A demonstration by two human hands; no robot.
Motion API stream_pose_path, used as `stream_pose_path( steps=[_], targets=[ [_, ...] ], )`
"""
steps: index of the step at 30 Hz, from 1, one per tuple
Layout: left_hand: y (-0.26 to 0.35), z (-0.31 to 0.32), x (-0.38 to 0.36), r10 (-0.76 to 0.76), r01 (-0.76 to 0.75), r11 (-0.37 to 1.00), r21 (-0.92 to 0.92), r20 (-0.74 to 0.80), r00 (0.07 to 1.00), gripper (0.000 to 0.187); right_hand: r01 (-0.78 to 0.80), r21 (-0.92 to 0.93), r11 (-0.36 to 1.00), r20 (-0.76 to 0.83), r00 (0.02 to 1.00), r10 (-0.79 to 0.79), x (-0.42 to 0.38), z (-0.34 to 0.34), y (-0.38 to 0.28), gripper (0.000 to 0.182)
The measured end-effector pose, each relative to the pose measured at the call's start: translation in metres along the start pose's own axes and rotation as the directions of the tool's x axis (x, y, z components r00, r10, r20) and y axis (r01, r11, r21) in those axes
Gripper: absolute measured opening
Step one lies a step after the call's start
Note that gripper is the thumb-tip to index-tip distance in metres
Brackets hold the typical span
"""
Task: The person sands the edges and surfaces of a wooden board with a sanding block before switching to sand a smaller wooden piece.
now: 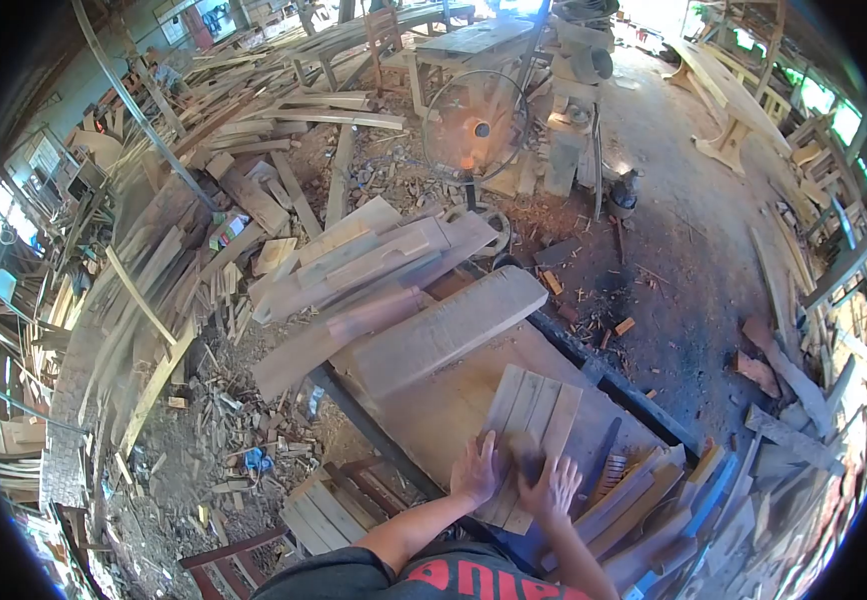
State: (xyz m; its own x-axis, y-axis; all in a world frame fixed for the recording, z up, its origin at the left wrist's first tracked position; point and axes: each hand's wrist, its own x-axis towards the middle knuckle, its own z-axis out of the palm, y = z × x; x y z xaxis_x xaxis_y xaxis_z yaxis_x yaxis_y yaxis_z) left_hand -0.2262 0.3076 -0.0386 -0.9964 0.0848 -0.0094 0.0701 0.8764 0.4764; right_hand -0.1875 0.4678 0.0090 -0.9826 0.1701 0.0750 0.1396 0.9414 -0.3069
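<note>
A panel of several pale wooden slats (534,400) lies on a brown worktable top (434,420) in front of me. My left hand (477,470) rests at the panel's left edge, its fingers stretched forward. Near the panel's right edge, my right hand (552,488) has its fingers spread. Between the two hands is a small dark brown block-like thing (525,455), blurred, so its kind and whether either hand touches it cannot be made out. A second slatted panel (324,515) sits low, left of my left forearm.
A thick wooden beam (454,330) and stacked shaped boards (374,250) lie across the table's far end. Long timber pieces (644,500) stand to the right. A wheel-like round machine part (476,120) rises beyond. Wood scraps (244,420) litter the floor at left.
</note>
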Motion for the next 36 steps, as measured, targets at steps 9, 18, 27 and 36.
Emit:
stream_pose_path(
  steps=[9, 18, 27, 36],
  targets=[
    [-0.001, 0.003, -0.001, 0.008, -0.008, 1.000, 0.009, 0.006, 1.000, 0.048, -0.118, -0.040, 0.992, -0.194, 0.975, 0.108, 0.067, 0.026, 0.006, 0.076],
    [0.003, -0.004, -0.001, -0.042, 0.039, 0.998, 0.051, 0.053, 0.998, 0.047, -0.178, -0.067, 0.982, -0.241, 0.958, 0.157, 0.077, 0.020, -0.012, 0.068],
    [0.007, -0.010, 0.000, -0.038, 0.039, 0.999, -0.012, 0.064, 0.997, 0.048, -0.120, -0.036, 0.992, 0.012, 0.993, 0.120, -0.009, -0.007, -0.010, 0.076],
    [-0.004, -0.002, -0.001, -0.009, 0.012, 1.000, -0.026, 0.117, 0.993, 0.048, -0.201, 0.070, 0.977, -0.163, 0.964, 0.210, 0.127, 0.008, 0.005, 0.067]
  ],
)
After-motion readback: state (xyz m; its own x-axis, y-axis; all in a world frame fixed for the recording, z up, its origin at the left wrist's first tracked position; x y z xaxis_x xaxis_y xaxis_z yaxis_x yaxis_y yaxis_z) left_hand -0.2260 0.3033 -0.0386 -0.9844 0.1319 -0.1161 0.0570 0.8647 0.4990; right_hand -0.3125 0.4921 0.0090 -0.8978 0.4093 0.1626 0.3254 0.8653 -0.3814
